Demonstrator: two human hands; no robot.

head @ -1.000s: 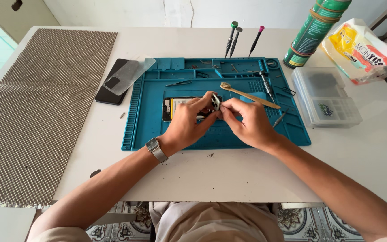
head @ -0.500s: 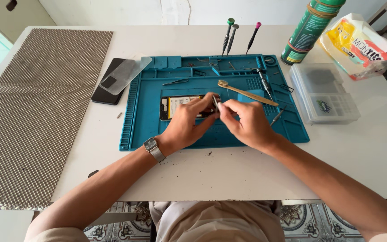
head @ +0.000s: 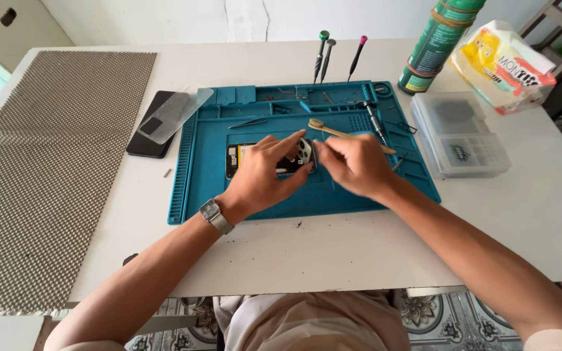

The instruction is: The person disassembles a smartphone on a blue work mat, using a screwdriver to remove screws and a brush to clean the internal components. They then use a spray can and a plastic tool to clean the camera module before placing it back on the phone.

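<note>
Head view: hands [head: 313, 169] over teal mat [head: 203, 188] on white table [head: 489, 221].

- The left hand [head: 262, 174] covers most of the opened phone [head: 236, 158] on the blue mat [head: 365, 195].
- The right hand [head: 352, 164] hides what its fingertips pinch.
- The green can [head: 438, 49] is cut off by the top edge.
- Small parts in the clear plastic box [head: 459, 133] are too small to tell.

white table [head: 359, 260]; pale wall [head: 183, 19]; patterned tile floor [head: 437, 312]
</note>
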